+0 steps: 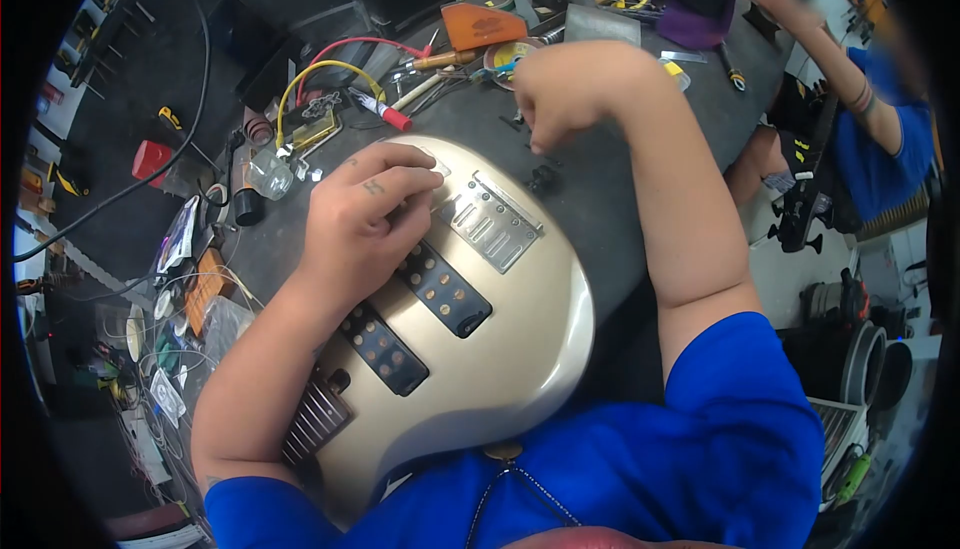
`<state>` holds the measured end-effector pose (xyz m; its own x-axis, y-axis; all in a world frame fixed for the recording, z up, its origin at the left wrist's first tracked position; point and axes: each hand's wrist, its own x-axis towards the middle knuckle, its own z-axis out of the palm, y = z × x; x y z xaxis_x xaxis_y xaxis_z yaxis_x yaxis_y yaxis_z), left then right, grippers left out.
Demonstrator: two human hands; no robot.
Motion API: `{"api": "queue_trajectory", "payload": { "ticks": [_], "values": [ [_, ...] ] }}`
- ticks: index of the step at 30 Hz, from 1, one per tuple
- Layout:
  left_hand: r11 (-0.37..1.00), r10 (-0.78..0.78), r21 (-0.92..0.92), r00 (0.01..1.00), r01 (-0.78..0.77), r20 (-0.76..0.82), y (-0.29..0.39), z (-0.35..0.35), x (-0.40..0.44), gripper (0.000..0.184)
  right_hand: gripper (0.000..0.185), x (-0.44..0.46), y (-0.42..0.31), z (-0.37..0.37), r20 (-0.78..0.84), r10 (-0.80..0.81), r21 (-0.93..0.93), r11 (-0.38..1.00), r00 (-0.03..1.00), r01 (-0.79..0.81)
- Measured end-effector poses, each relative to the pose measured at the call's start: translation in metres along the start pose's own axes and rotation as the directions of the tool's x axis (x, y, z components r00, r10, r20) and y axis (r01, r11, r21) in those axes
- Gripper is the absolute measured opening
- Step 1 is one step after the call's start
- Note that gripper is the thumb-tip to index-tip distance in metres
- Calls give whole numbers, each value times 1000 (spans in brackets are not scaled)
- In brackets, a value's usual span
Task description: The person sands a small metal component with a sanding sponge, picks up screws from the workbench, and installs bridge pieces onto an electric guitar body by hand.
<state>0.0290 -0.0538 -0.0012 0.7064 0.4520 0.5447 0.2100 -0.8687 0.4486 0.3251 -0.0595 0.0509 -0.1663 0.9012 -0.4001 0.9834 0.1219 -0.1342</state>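
Note:
A champagne-gold electric guitar body [530, 349] lies against my front, face up. It carries a metal bridge plate [492, 224], two black pickups [447, 291] and a fretted neck [318, 417] at lower left. My left hand [368, 204] rests over the body beside the bridge, its fingers curled and pinched near the upper edge. Whatever lies between those fingertips is hidden. Beyond the guitar, my right hand [575, 94] hangs over the dark workbench [610, 184] with fingers bent downward and together. Small dark parts [541, 179] lie just below it. Its grip contents are not visible.
Across the bench's far side are an orange block [484, 26], a red-capped marker [385, 112], red and yellow cables [330, 67] and a glass jar [270, 175]. Cluttered tools and wires line the left. Another person in a blue shirt [905, 144] is at upper right.

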Motion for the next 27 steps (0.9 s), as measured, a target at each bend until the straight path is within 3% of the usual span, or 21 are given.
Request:
{"api": "queue_trajectory", "payload": {
  "ticks": [5,8,13,16,18,21,27],
  "values": [
    [998,57,6,998,-57,-14,-1,1,1,19,21,5,-20,5,104,148,-85,987,983,-139],
    [999,39,12,999,-39,-14,-1,1,-1,21,20,8,-26,5,118,93,-195,978,989,-69],
    [998,39,44,999,-38,-4,-3,2,-3,23,33,22,-15,18,94,28,-157,987,995,-13],
    [1000,23,6,999,-23,-44,-1,5,-2,21,28,-11,0,6,-234,-6,73,997,972,24],
    [999,53,1,997,-53,-49,-2,5,-4,22,25,-23,17,6,-484,2,223,967,875,121],
    [999,53,-6,997,-53,-63,-3,3,-2,23,23,-48,27,37,-715,35,283,928,698,244],
    [999,13,-41,999,-15,-52,0,6,-4,24,20,-74,10,106,-694,174,612,654,699,445]
  ]
}}
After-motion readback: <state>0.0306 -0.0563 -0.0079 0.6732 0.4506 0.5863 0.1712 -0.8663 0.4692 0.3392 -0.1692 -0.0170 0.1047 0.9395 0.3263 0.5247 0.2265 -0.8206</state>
